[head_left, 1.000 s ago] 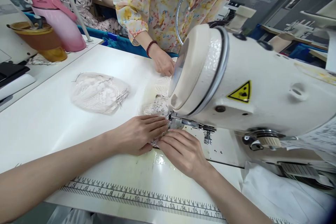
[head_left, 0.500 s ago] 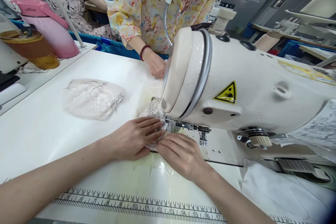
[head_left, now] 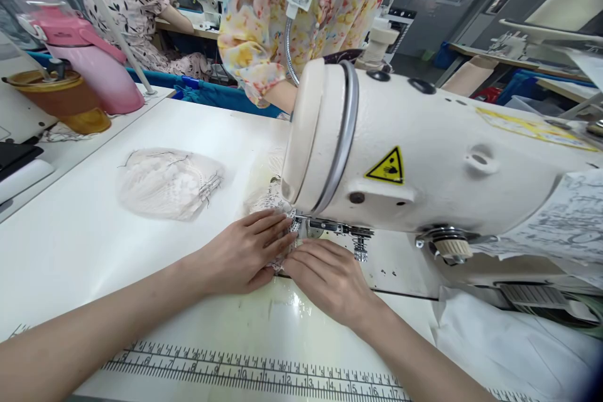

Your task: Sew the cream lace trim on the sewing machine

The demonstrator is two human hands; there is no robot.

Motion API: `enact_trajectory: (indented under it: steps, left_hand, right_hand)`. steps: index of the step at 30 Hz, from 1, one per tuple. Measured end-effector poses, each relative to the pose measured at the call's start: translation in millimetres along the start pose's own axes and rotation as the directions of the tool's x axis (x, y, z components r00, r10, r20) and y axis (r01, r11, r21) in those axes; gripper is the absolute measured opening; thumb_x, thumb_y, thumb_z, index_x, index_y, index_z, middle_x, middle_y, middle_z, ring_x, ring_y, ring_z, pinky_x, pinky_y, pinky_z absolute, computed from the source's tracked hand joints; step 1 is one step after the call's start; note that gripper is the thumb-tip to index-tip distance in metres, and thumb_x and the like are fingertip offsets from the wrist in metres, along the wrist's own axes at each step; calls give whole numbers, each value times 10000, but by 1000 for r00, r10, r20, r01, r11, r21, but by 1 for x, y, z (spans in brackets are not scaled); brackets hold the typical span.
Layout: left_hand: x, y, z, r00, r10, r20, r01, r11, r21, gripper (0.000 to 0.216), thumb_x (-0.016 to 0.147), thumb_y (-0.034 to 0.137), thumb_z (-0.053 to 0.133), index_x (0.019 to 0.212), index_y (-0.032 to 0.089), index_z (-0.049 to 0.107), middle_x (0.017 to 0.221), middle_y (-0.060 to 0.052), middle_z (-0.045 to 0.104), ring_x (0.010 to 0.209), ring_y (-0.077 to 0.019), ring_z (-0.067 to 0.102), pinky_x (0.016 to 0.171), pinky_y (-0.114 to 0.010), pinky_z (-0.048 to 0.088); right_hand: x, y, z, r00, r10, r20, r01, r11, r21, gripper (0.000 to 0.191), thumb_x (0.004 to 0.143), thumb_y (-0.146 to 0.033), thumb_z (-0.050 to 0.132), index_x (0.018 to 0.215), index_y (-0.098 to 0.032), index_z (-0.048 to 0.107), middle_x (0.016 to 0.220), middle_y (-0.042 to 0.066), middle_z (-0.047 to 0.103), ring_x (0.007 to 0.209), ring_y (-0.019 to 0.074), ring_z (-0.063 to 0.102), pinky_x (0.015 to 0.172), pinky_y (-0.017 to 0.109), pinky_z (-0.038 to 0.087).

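Note:
A small piece of white lace fabric [head_left: 268,201] lies under the needle area of a sewing machine [head_left: 400,144]. My left hand [head_left: 247,250] rests flat on this lace, its fingers stretched toward the presser foot. Close on the right, my right hand [head_left: 327,276] has its fingers pressed together at the lace's near edge, which is mostly hidden beneath both hands. The machine head covers the needle. To the left, a bundle of sheer white lace [head_left: 169,185] with dark loose threads lies on the white table [head_left: 94,251].
A printed ruler [head_left: 264,374] runs along the front edge. White cloth [head_left: 509,339] lies at right. A pink bottle [head_left: 89,63] and an amber cup [head_left: 61,100] stand at left. Across the table is a person in a floral blouse [head_left: 259,31]; another person [head_left: 127,12] sits behind.
The other person's hand across the table has moved right, behind the machine head. My view has shifted slightly. My hands stay at nearly the same place on the lace.

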State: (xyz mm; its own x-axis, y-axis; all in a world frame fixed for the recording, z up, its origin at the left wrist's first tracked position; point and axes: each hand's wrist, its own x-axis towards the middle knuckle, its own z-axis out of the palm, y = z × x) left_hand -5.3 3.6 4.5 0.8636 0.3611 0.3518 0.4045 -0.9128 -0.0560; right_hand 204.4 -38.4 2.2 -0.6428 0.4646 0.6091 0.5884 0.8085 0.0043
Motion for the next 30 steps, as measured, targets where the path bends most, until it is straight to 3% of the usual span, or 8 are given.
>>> enact_trajectory:
  steps: [11, 19, 24, 30]
  left_hand:
    - [4, 8, 1, 996, -73, -47, 74, 997, 18, 389, 924, 271, 457, 1267, 120, 561, 1257, -120, 624, 1204, -289, 544, 1043, -456, 408]
    - [6, 9, 0, 996, -72, -50, 73, 997, 26, 392, 922, 289, 460, 1260, 123, 568, 1189, -121, 655, 1190, -285, 548, 1060, -452, 382]
    - [7, 9, 1, 995, -75, -60, 77, 997, 24, 406, 922, 292, 463, 1287, 134, 547, 1173, -119, 661, 1188, -277, 550, 1075, -458, 364]
    - [6, 9, 2, 996, -62, -71, 64, 997, 35, 378, 942, 300, 454, 1271, 140, 551, 1246, -106, 633, 1207, -275, 550, 1088, -481, 364]
  right_hand:
    - [-6, 5, -7, 995, 83, 49, -80, 994, -73, 181, 839, -11, 541, 828, -170, 627, 760, -21, 676, 812, 108, 651, 887, 265, 500]
    - [-7, 12, -9, 993, 84, 80, -75, 991, -110, 153, 880, -55, 536, 855, -175, 628, 755, -9, 675, 776, 111, 637, 728, 238, 490]
    - [-7, 13, -13, 993, 108, 49, -96, 975, -199, 137, 881, -75, 550, 893, -177, 640, 797, -20, 693, 753, 92, 627, 601, 233, 410]
    - [-7, 11, -13, 987, 159, 10, -152, 956, -251, 121, 895, -128, 566, 907, -201, 662, 822, -33, 716, 722, 97, 624, 575, 285, 355]
